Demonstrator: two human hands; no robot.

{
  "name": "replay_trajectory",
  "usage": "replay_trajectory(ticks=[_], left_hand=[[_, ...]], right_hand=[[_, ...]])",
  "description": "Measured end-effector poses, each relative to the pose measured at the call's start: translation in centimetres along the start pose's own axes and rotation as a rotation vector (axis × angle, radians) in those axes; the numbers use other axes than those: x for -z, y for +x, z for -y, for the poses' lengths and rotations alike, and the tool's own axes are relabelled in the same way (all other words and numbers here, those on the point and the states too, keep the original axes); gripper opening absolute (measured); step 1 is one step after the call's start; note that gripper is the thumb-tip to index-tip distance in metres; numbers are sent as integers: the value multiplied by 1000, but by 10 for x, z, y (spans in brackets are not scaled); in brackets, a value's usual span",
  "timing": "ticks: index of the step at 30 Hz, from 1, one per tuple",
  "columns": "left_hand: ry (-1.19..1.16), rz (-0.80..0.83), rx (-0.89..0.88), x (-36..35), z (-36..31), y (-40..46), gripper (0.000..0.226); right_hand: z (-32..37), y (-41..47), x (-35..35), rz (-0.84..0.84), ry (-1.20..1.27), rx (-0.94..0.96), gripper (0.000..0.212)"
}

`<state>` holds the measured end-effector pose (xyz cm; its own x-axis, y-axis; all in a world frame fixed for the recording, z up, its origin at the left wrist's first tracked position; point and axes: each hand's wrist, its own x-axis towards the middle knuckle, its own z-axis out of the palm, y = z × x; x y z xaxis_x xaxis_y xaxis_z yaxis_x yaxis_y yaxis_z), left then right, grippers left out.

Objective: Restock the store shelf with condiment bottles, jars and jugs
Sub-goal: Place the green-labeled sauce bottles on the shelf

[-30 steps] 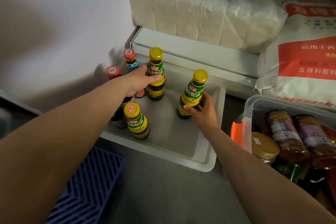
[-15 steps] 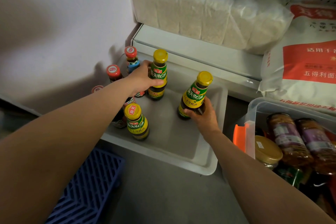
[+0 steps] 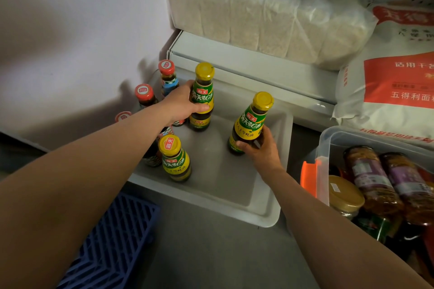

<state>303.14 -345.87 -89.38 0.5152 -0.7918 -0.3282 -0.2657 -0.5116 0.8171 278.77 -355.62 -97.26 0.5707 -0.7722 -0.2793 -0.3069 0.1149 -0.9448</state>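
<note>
A white shelf tray (image 3: 265, 216) sits low against the wall. My left hand (image 3: 180, 104) grips a yellow-capped, green-labelled sauce bottle (image 3: 202, 91) standing at the tray's back. My right hand (image 3: 263, 150) grips a second such bottle (image 3: 251, 122), tilted slightly, near the tray's right side. A third yellow-capped bottle (image 3: 175, 159) stands free at the front left. Three red-capped bottles (image 3: 143, 94) line the left edge, partly hidden by my left arm.
A clear plastic bin (image 3: 326, 148) at the right holds jars with gold lids and dark bottles. Bags of rice (image 3: 258, 16) and a flour sack (image 3: 394, 77) lie on the shelf above. A blue crate (image 3: 112, 241) sits at the lower left on the grey floor.
Both hands keep their grip on their bottles. The left-hand bottle has shifted slightly back and right in the tray; the right-hand bottle has barely moved.
</note>
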Motion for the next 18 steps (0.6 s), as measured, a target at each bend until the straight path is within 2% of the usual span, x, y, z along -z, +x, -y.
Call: replay_trajectory(ticks=[11, 18], left_hand=[[-7, 19, -44, -1, 0, 6, 62], [-69, 42, -79, -5, -18, 1, 59]], right_hand=[[-1, 4, 0, 13, 14, -4, 76], [16, -11, -4, 28, 135, -77, 69]])
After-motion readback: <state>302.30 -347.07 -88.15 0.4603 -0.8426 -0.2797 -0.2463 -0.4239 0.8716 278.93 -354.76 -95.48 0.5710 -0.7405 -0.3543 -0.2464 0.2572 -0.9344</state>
